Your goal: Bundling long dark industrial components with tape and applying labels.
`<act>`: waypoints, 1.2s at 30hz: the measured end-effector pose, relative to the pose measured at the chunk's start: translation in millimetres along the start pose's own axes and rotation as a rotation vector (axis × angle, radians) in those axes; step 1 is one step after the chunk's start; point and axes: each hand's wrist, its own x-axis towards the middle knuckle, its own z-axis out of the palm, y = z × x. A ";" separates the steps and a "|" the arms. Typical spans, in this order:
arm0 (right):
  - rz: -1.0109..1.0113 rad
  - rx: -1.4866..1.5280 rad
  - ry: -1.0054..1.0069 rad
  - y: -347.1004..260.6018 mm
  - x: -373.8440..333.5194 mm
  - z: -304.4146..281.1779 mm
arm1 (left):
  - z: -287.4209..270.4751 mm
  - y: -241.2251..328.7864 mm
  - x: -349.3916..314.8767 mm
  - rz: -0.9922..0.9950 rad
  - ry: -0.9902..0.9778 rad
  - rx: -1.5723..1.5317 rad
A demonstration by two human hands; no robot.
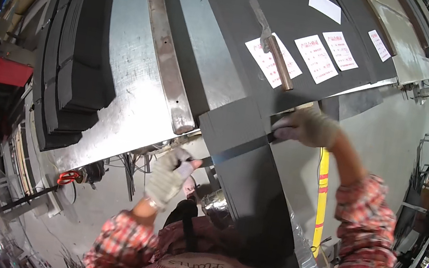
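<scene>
A long dark grey board or stack of boards (260,197) reaches from the table edge toward my body. A narrow dark strip (242,152) runs across its top, between my hands. My left hand (168,177), in a pale work glove, pinches the strip's left end beside the board. At the board's right edge, my gloved right hand (308,127) closes on the other end, fingers pressed together. Part of the right grip is hidden by the glove. Whether the strip passes beneath the board cannot be seen.
Bundled dark grey boards (83,57) are piled at the left of the metal table (121,102). A long metal bar (166,48) lies along it. Farther right, a hand tool with a brown handle (280,63) rests on printed paper sheets (316,58). A yellow strip (320,201) stands at right.
</scene>
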 end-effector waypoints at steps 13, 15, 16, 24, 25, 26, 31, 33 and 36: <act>-0.144 -0.016 0.393 -55.5 -17.7 122.6 | 43.1 -85.4 34.0 -0.219 -0.241 -0.359; 0.136 -1.017 0.737 -48.1 0.1 180.7 | 31.0 -73.3 30.1 -0.025 -0.262 -0.318; 0.148 -0.981 0.707 -38.0 4.4 181.0 | 3.1 -80.2 32.9 -0.109 -0.307 -0.315; 0.041 -0.526 0.637 -28.7 -7.3 155.4 | 55.9 32.0 38.0 0.483 -0.051 0.284; -0.133 -0.065 0.586 -16.1 -28.4 136.3 | 68.4 30.3 45.7 0.675 0.015 0.501; -0.253 -0.142 0.717 -34.6 -49.2 123.8 | 70.8 29.3 43.6 0.825 0.034 0.496; -0.208 -0.763 0.192 -100.3 -34.2 78.3 | 70.2 48.0 36.8 0.701 0.000 0.595; -0.111 -1.042 0.172 -79.1 -25.6 55.4 | 73.1 49.4 35.3 0.662 0.032 0.573; -0.104 -0.962 0.310 -15.6 -3.1 55.0 | 74.3 54.5 34.2 0.625 0.015 0.649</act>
